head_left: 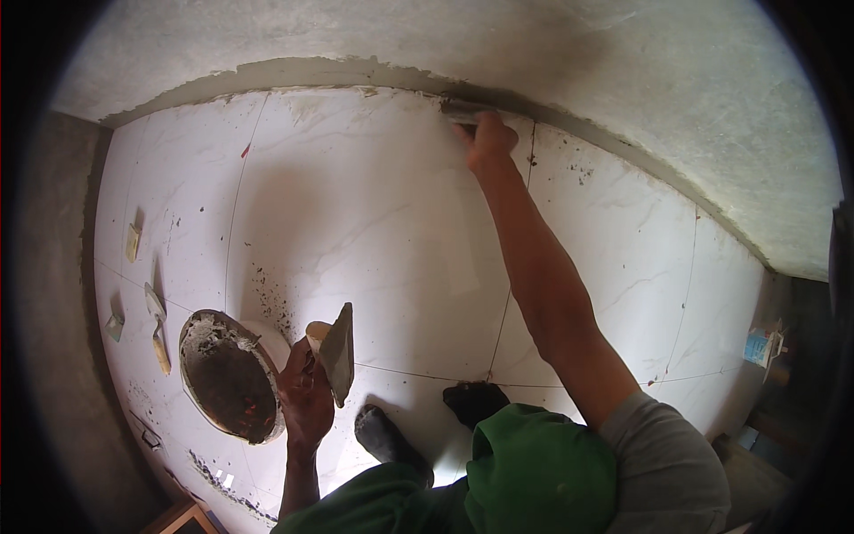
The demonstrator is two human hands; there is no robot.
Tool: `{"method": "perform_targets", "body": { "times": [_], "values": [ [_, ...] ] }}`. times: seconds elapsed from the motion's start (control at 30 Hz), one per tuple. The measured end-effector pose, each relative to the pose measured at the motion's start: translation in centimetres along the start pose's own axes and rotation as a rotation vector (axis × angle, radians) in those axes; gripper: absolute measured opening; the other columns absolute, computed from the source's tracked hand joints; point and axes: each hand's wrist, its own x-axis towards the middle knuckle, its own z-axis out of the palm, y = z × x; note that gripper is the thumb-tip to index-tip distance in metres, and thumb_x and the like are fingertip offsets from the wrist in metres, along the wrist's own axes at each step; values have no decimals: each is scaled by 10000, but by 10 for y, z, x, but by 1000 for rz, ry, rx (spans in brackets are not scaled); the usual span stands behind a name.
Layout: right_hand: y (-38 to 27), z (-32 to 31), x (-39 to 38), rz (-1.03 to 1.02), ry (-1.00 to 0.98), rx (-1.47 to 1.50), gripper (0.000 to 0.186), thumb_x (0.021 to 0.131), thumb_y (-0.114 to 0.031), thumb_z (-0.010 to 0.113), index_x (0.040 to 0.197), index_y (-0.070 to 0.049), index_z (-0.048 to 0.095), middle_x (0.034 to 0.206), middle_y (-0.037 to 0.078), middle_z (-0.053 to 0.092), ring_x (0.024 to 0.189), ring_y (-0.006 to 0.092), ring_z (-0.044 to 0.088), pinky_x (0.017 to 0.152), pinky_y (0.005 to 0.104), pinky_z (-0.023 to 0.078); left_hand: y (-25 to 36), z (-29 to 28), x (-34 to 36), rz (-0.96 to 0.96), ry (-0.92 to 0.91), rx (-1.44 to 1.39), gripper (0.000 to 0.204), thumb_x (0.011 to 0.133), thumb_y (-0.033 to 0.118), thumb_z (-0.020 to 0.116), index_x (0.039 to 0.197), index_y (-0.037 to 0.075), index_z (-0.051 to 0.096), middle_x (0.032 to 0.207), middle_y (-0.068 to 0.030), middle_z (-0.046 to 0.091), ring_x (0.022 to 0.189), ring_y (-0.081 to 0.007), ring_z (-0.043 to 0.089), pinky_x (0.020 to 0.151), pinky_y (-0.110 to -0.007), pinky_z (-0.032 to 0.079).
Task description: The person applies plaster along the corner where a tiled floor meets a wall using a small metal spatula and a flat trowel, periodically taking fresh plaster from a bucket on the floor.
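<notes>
My right hand [492,141] reaches far out, closed on a flat finishing trowel [461,110] whose blade lies along the foot of the far wall. A darker grey band of mortar [329,71] runs there, just above the white floor tiles. Closer in, my left hand [305,393] grips a flat, mortar-stained float [339,354] with a pale handle, its board tilted on edge. Right beside that hand stands a mortar-crusted bucket [189,360], with dark mortar inside.
On the left tiles lie a pointing trowel [158,325], a small scraper [116,322] and a yellowish block [133,242]. Mortar crumbs [271,298] are scattered near the bucket. My dark-socked feet [389,436] stand on the tiles. A blue-and-white package [759,347] sits at the right.
</notes>
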Motion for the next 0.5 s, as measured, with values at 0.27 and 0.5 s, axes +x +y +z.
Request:
{"method": "perform_targets", "body": {
  "times": [0.27, 0.5],
  "values": [
    [-1, 21, -15, 18, -234, 108, 482, 993, -53, 616, 1410, 78, 414, 1380, 189, 525, 1203, 320, 600, 933, 479, 703, -4, -12, -8, 10, 33, -30, 261, 1095, 45, 560, 1336, -22, 634, 1031, -88, 749, 907, -88, 663, 745, -255, 524],
    [9, 67, 31, 94, -53, 143, 359, 935, 24, 626, 1286, 46, 553, 1243, 183, 642, 1072, 360, 691, 918, 491, 677, -7, -8, -5, -15, 59, -145, 238, 1105, 48, 542, 1311, -29, 631, 1031, -72, 749, 930, -81, 668, 768, -253, 527]
  ]
}}
